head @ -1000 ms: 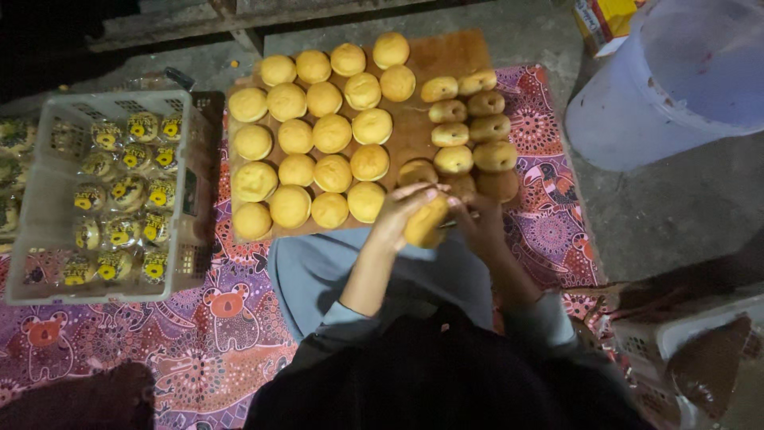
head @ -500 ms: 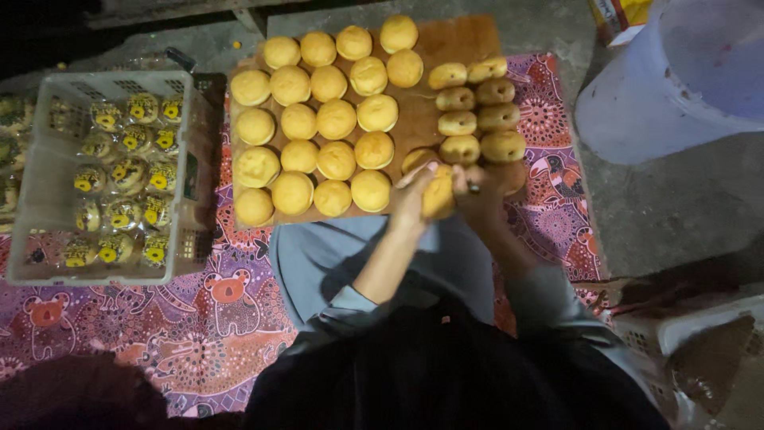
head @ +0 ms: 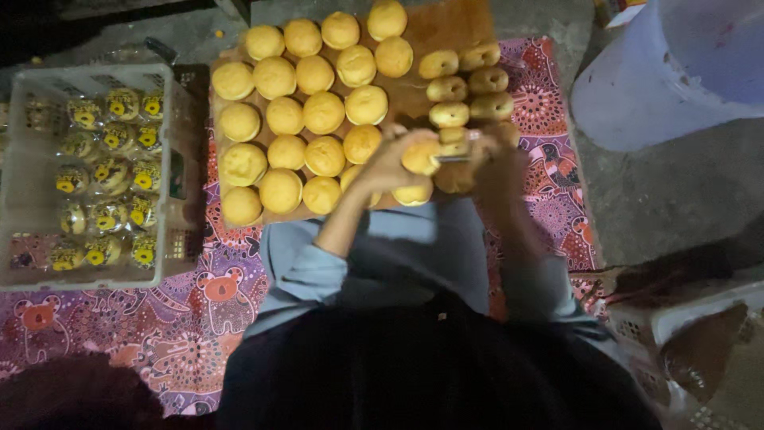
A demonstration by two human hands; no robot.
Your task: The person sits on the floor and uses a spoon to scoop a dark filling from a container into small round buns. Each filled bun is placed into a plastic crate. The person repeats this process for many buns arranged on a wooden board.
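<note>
Round golden bun [head: 419, 157], smooth top, gripped in left hand [head: 390, 163].

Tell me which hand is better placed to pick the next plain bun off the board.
Left. The left hand holds a bun right beside the plain yellow buns on the wooden board. The right hand sits by the browner buns, seemingly busy with a thin tool.

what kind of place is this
Likely an informal food-prep spot on the ground: a wooden board of round buns on a patterned mat, beside a crate of wrapped buns.
</note>
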